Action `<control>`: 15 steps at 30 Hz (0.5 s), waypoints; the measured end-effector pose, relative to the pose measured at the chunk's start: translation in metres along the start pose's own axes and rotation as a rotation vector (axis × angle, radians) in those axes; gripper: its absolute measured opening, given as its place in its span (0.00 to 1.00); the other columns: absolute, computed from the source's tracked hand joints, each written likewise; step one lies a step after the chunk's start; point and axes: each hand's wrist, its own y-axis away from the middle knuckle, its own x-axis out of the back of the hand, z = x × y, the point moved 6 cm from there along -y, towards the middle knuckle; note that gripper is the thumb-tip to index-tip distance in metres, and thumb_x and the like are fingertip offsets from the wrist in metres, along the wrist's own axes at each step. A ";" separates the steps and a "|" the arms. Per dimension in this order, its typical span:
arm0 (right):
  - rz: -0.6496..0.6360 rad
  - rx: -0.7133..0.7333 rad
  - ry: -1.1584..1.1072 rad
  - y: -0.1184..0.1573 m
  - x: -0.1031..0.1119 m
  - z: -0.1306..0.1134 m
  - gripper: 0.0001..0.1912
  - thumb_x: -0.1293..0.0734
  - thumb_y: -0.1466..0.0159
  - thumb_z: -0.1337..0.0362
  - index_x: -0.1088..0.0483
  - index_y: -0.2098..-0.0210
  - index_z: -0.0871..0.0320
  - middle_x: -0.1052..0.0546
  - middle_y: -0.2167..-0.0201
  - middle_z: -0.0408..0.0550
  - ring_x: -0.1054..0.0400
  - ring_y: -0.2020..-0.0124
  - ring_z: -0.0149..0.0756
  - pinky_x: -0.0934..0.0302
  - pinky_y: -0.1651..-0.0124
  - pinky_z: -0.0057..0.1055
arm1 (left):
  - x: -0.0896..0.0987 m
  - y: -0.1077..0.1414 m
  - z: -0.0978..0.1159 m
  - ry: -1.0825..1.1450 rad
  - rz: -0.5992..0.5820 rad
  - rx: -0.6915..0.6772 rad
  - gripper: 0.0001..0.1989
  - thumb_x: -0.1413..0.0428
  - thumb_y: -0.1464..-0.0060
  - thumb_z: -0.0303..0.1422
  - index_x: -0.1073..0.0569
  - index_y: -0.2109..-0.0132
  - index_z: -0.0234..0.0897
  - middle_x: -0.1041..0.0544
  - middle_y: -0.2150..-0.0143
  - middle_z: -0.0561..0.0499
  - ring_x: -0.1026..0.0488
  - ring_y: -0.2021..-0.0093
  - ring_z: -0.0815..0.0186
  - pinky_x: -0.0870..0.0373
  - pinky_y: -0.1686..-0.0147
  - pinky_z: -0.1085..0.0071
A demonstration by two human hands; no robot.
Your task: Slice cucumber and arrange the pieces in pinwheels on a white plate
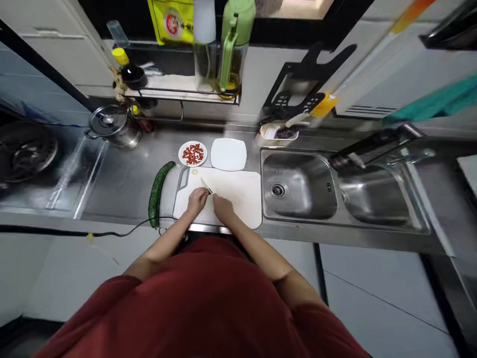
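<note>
Both hands are over a white cutting board point(240, 191) with a grey handle. My right hand point(223, 208) is closed at the near end of a small knife point(206, 185), whose thin blade points up and to the left. My left hand point(197, 201) is closed close beside it, fingers pinched on something too small to name. A dark green cucumber point(156, 194) lies left of the board. Behind the board stand a round plate of chopped red pieces point(193, 153) and a bare white square plate point(228, 154). A small pale green slice point(194, 172) rests on the board's upper left.
To the right is a double steel sink point(300, 186) with a faucet. A lidded pot point(115, 127) stands at the back left, and a wok point(26, 151) sits far left. A black cable point(112, 233) crosses the counter's front edge. Bottles stand on a wall rack point(179, 94).
</note>
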 end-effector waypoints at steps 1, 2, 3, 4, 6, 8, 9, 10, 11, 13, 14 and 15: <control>-0.008 0.001 -0.007 0.000 0.000 0.000 0.14 0.51 0.32 0.72 0.39 0.53 0.60 0.25 0.62 0.53 0.27 0.61 0.40 0.35 0.61 0.33 | 0.001 0.000 0.000 0.000 0.003 0.000 0.07 0.50 0.42 0.30 0.27 0.62 0.38 0.24 0.61 0.48 0.28 0.58 0.63 0.32 0.55 0.65; -0.015 0.001 -0.012 0.001 0.000 -0.001 0.14 0.51 0.32 0.71 0.39 0.53 0.60 0.24 0.62 0.53 0.27 0.61 0.40 0.35 0.61 0.33 | 0.001 0.000 0.000 0.002 0.006 0.000 0.07 0.50 0.42 0.30 0.26 0.62 0.38 0.24 0.61 0.48 0.28 0.58 0.63 0.32 0.56 0.65; -0.022 0.001 -0.017 0.001 0.000 -0.001 0.14 0.51 0.32 0.71 0.39 0.52 0.60 0.24 0.62 0.53 0.27 0.60 0.40 0.35 0.61 0.32 | 0.002 0.001 0.001 0.006 0.009 0.000 0.07 0.50 0.42 0.30 0.26 0.62 0.38 0.24 0.61 0.48 0.28 0.58 0.63 0.32 0.56 0.65; -0.029 0.000 -0.021 0.001 0.001 -0.001 0.14 0.51 0.32 0.71 0.39 0.52 0.60 0.24 0.62 0.53 0.27 0.60 0.40 0.35 0.60 0.32 | 0.002 0.001 0.001 0.011 0.012 -0.001 0.07 0.50 0.42 0.30 0.26 0.62 0.38 0.24 0.61 0.48 0.28 0.58 0.64 0.31 0.56 0.65; -0.042 0.001 -0.028 0.001 0.002 -0.001 0.14 0.51 0.31 0.71 0.40 0.52 0.60 0.24 0.61 0.53 0.27 0.60 0.39 0.36 0.59 0.32 | 0.003 0.000 0.003 0.029 0.017 -0.002 0.08 0.50 0.41 0.30 0.26 0.62 0.38 0.24 0.61 0.48 0.28 0.58 0.64 0.31 0.56 0.66; -0.055 -0.006 -0.025 0.002 0.004 0.000 0.14 0.51 0.32 0.72 0.40 0.51 0.60 0.24 0.61 0.53 0.28 0.59 0.39 0.36 0.58 0.32 | 0.004 0.000 0.004 0.047 0.024 0.001 0.08 0.50 0.41 0.30 0.26 0.61 0.39 0.24 0.61 0.48 0.28 0.58 0.64 0.31 0.56 0.66; -0.059 -0.011 -0.022 0.002 0.004 0.000 0.14 0.51 0.32 0.72 0.40 0.51 0.60 0.24 0.60 0.53 0.28 0.59 0.39 0.37 0.58 0.32 | 0.004 -0.001 0.004 0.053 0.027 0.004 0.08 0.50 0.41 0.30 0.26 0.61 0.39 0.24 0.61 0.48 0.28 0.58 0.64 0.31 0.56 0.66; -0.062 -0.014 -0.019 0.003 0.004 0.001 0.14 0.51 0.32 0.72 0.40 0.51 0.60 0.25 0.60 0.53 0.28 0.59 0.39 0.37 0.58 0.31 | 0.004 -0.001 0.005 0.058 0.030 0.005 0.08 0.50 0.41 0.30 0.26 0.61 0.39 0.24 0.61 0.48 0.28 0.58 0.64 0.31 0.56 0.66; -0.063 -0.016 -0.016 0.004 0.004 0.002 0.14 0.51 0.32 0.72 0.40 0.51 0.60 0.25 0.60 0.54 0.28 0.59 0.39 0.37 0.59 0.31 | 0.004 -0.001 0.005 0.060 0.030 0.005 0.08 0.50 0.41 0.30 0.26 0.61 0.39 0.24 0.61 0.48 0.28 0.58 0.64 0.31 0.56 0.66; -0.070 -0.019 -0.011 0.005 0.003 0.003 0.14 0.51 0.32 0.73 0.40 0.51 0.61 0.25 0.60 0.54 0.28 0.59 0.39 0.37 0.59 0.31 | 0.004 -0.002 0.005 0.062 0.028 0.004 0.08 0.50 0.41 0.31 0.26 0.61 0.38 0.24 0.61 0.48 0.28 0.59 0.64 0.31 0.57 0.66; -0.073 -0.020 -0.011 0.005 0.003 0.003 0.14 0.51 0.32 0.73 0.40 0.51 0.61 0.25 0.60 0.55 0.28 0.59 0.39 0.37 0.59 0.31 | 0.003 -0.002 0.005 0.061 0.028 0.004 0.08 0.51 0.41 0.31 0.26 0.61 0.38 0.24 0.61 0.48 0.28 0.59 0.64 0.31 0.57 0.66; -0.075 -0.020 -0.012 0.005 0.003 0.003 0.14 0.51 0.32 0.73 0.40 0.51 0.61 0.25 0.60 0.55 0.28 0.59 0.39 0.37 0.59 0.31 | 0.003 -0.002 0.005 0.061 0.029 0.004 0.08 0.51 0.41 0.31 0.26 0.61 0.38 0.24 0.61 0.48 0.28 0.59 0.64 0.31 0.57 0.65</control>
